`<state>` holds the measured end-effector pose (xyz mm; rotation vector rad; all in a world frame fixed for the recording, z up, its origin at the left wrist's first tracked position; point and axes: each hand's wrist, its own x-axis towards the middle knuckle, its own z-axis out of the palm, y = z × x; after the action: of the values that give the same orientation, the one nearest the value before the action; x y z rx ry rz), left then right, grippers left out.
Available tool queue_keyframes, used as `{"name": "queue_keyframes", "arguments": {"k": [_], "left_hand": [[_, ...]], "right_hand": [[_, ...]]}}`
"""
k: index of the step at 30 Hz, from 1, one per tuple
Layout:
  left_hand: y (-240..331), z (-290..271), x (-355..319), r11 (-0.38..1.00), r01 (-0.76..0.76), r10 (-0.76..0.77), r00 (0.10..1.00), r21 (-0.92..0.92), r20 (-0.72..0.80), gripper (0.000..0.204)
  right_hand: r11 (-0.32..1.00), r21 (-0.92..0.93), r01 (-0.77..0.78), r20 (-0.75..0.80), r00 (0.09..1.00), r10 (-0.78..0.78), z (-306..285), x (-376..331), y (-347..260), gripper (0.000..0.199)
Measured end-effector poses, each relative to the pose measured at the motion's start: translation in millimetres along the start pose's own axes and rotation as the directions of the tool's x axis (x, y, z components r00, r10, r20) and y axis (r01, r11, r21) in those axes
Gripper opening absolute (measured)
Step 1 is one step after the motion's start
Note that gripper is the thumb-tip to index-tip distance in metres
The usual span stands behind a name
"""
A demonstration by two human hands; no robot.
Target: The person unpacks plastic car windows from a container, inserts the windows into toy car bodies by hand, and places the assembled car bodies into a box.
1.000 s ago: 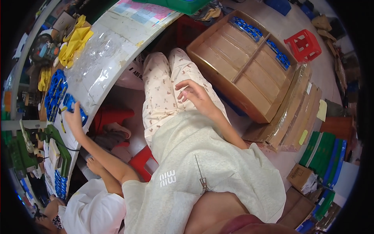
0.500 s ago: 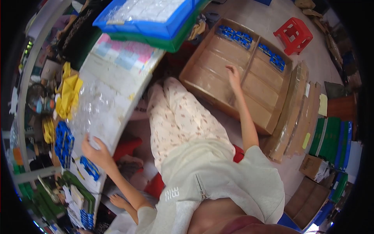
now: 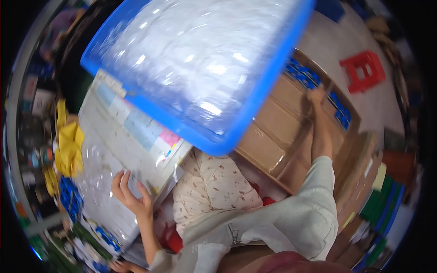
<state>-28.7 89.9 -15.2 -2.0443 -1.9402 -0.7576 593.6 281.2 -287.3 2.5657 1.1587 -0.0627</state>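
Note:
My left hand (image 3: 132,195) hovers over the white table (image 3: 102,145), fingers spread, nothing in it. A heap of clear plastic pieces (image 3: 95,182) lies beside it on the table. My right arm reaches deep into a shallow cardboard box (image 3: 268,132). The right hand (image 3: 317,94) is at the box's far end, by the divider between two groups of blue packs (image 3: 302,75), (image 3: 339,109). Its fingers are blurred and partly hidden, so a hold cannot be made out. A big blue bin (image 3: 223,145) full of clear plastic looms over the table's far end.
A red stool (image 3: 363,71) stands beyond the box. Flattened cardboard (image 3: 359,177) leans along its right side. Yellow cloth (image 3: 69,148) and a blue bundle (image 3: 70,198) edge the table's left. Another person's hand (image 3: 120,266) shows at the lower left.
My right hand has gone farther into the box, up to the blue packs. My left hand has shifted, still spread. With the view leaning forward, the blue bin appears much larger.

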Motion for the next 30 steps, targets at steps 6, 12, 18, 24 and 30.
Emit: {"name": "queue_keyframes", "arguments": {"k": [6, 12, 18, 24, 30], "left_hand": [[-2, 11, 10, 0.998, 0.003, -0.003, 1.0, -0.058, -0.009, 0.027], [-8, 6, -1, 0.998, 0.036, -0.039, 0.998, -0.051, -0.049, 0.024], [-23, -11, -16, 0.993, 0.083, -0.091, 0.991, -0.089, -0.098, 0.026], [-46, -22, -28, 0.968, 0.21, -0.229, 0.963, -0.137, -0.142, 0.031], [-50, -22, -45, 0.932, 0.32, -0.338, 0.937, -0.173, -0.092, 0.031]], "right_hand": [[0.995, -0.086, -0.057, 0.114, 0.991, 0.067, -6, 7, -26, 0.05], [0.979, 0.042, 0.198, -0.164, 0.968, -0.188, -13, 12, -73, 0.046], [0.964, 0.166, 0.208, -0.418, 0.9, -0.122, 27, 80, 81, 0.043], [0.628, 0.684, 0.372, -0.419, 0.904, -0.078, 19, 19, 102, 0.036], [-0.334, 0.942, -0.022, -0.042, 0.982, -0.182, -52, -213, 23, 0.034]]}}
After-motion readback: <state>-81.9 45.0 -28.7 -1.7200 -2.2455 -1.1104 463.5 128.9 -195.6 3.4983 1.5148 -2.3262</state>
